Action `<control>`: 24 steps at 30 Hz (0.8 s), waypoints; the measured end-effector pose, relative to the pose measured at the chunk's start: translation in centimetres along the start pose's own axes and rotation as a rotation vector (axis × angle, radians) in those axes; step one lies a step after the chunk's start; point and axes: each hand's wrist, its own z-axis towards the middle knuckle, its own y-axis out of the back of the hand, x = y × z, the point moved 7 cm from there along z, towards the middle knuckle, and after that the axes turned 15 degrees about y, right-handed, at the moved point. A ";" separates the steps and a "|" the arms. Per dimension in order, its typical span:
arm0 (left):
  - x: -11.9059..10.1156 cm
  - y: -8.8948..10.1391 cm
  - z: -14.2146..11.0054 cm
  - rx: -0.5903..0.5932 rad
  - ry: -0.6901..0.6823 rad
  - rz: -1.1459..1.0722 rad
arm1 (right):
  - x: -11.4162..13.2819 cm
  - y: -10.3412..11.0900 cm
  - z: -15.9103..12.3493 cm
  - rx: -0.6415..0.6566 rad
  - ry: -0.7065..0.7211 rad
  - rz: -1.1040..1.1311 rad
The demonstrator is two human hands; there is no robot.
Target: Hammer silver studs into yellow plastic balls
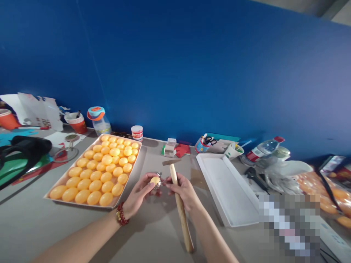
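In my left hand (pixel 141 190), thumb and fingers close on an orange ping-pong ball (pixel 155 180). Small shiny metal pieces (pixel 159 185), perhaps a key-ring chain, hang at the ball's right side. My right hand (pixel 183 190) is wrapped round the wooden handle of a hammer (pixel 181 212), thumb across it. The hammer's metal head points away from me, and its handle end slants back toward me. My right fingertips come close to the metal pieces; whether they pinch any I cannot tell. A shallow box (pixel 120 199) full of orange ping-pong balls (pixel 95 175) lies left of my hands.
A long white tray (pixel 227 190) lies on the right, beyond it a bottle (pixel 263 149), a black tool (pixel 256 179) and bagged orange balls (pixel 323 186). Along the blue wall (pixel 175 73) stand a pen cup (pixel 202 145), a small tub (pixel 137 132) and a lidded jug (pixel 99 120).
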 end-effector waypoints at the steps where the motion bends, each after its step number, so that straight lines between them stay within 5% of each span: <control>1: 0.0 0.0 0.0 0.001 -0.004 -0.007 | 0.1 0.0 0.0 -0.009 0.009 -0.010; 14: -0.5 0.1 0.1 -0.002 -0.116 0.055 | 0.7 -0.6 -0.6 -0.021 0.015 0.021; 24: -0.5 -0.5 0.0 0.040 -0.122 0.123 | 0.5 -1.8 -0.8 0.122 0.007 0.134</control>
